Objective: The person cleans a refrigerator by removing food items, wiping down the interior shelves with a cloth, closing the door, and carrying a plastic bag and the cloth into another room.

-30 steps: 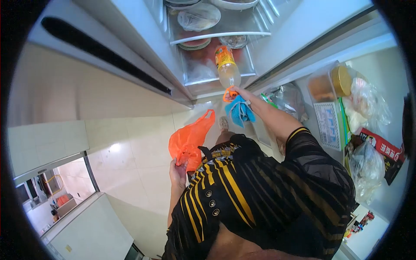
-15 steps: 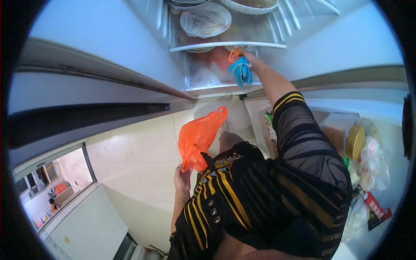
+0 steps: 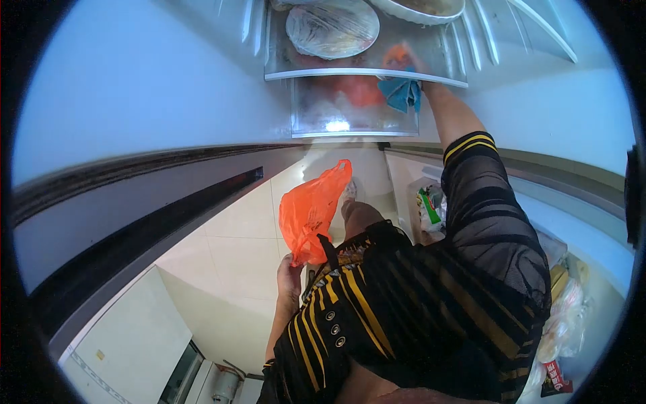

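Head camera: at upper centre, the right hand point(image 3: 415, 65) is in under the glass shelf point(image 3: 323, 73), which blurs the fingers, so their grip I can't tell! A blue cloth point(image 3: 402, 94) hangs right there, below an orange patch point(image 3: 398, 55). Above, a wrapped plate point(image 3: 333, 28) and white bowl point(image 3: 424, 10) crowd the view. Mid-frame, the left hand point(image 3: 289, 277) has fingers clamped on the orange bag's point(image 3: 309, 212) gathered end; packets point(image 3: 431, 209) sit centre-right.

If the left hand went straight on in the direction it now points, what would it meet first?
Most likely the orange bag, which the left hand holds at its near end. Beyond it, depth is unclear: the open fridge or the floor might come next.
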Motion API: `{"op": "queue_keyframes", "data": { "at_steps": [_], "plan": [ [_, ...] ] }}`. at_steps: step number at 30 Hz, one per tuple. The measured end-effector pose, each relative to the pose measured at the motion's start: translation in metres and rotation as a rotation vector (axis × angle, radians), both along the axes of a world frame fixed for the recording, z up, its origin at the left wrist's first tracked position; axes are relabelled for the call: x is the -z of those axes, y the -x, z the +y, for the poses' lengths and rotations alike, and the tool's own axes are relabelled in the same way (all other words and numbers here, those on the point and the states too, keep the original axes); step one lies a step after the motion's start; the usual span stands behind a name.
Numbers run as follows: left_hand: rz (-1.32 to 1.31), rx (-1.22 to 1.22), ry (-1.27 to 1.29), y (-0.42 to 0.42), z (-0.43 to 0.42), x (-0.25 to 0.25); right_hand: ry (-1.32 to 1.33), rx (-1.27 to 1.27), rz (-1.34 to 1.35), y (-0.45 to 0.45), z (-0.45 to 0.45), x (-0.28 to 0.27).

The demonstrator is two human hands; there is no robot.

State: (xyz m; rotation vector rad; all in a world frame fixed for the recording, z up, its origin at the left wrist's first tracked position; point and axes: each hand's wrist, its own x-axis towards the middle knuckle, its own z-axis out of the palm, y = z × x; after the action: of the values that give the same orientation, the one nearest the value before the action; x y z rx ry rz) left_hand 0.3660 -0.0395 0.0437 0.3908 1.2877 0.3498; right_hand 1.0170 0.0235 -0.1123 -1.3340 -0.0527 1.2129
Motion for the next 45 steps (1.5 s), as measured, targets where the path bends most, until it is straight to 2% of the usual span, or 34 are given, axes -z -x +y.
{"op": "queue_keyframes", "data": {
  "at_steps": [11, 20, 22, 24, 26, 29, 31, 33, 35, 37, 38, 40, 42, 43, 45],
  "plan": [
    [-0.001, 0.003, -0.012, -0.01, 0.003, -0.001, 0.034, 0.169, 0.15, -0.029, -0.054, 0.027],
    [-0.029, 0.032, -0.014, -0.004, 0.002, 0.001, 0.033, 0.338, 0.234, 0.034, -0.07, 0.007],
    [-0.072, 0.045, -0.017, 0.001, 0.004, 0.003, 0.023, 0.383, 0.237, 0.06, -0.079, -0.017],
    [-0.083, 0.062, -0.015, 0.008, 0.008, 0.004, 0.125, 0.521, 0.282, 0.112, -0.073, -0.049],
    [-0.159, 0.117, -0.017, 0.017, 0.018, 0.016, -0.008, 0.481, 0.424, 0.16, -0.085, -0.074],
    [-0.224, 0.164, -0.037, 0.01, 0.033, 0.008, -0.034, 0.416, 0.422, 0.202, -0.099, -0.105],
    [-0.153, 0.18, -0.068, 0.008, 0.048, 0.007, -0.106, 0.437, 0.23, 0.218, -0.104, -0.133],
    [-0.195, 0.249, -0.069, 0.013, 0.064, 0.012, -0.128, 0.691, 0.152, 0.207, -0.104, -0.191],
    [-0.257, 0.322, -0.071, 0.02, 0.078, 0.019, -0.289, 0.935, -0.176, 0.176, -0.105, -0.233],
    [-0.241, 0.321, -0.092, 0.017, 0.085, 0.01, -0.239, 1.045, -0.716, 0.148, -0.096, -0.264],
    [-0.211, 0.31, -0.098, 0.016, 0.087, 0.005, -0.251, 1.049, -0.719, 0.139, -0.091, -0.264],
    [-0.192, 0.319, -0.13, 0.022, 0.086, 0.003, 0.168, 0.568, -1.061, 0.123, -0.078, -0.234],
    [-0.189, 0.331, -0.13, 0.029, 0.086, -0.001, 0.76, -0.169, -1.933, 0.086, -0.047, -0.124],
    [-0.16, 0.317, -0.103, 0.031, 0.085, -0.004, 0.751, -0.159, -1.928, 0.109, -0.035, -0.134],
    [-0.111, 0.291, -0.051, 0.032, 0.081, -0.01, 0.87, 0.217, -1.792, 0.181, -0.024, -0.182]
  ]
}}
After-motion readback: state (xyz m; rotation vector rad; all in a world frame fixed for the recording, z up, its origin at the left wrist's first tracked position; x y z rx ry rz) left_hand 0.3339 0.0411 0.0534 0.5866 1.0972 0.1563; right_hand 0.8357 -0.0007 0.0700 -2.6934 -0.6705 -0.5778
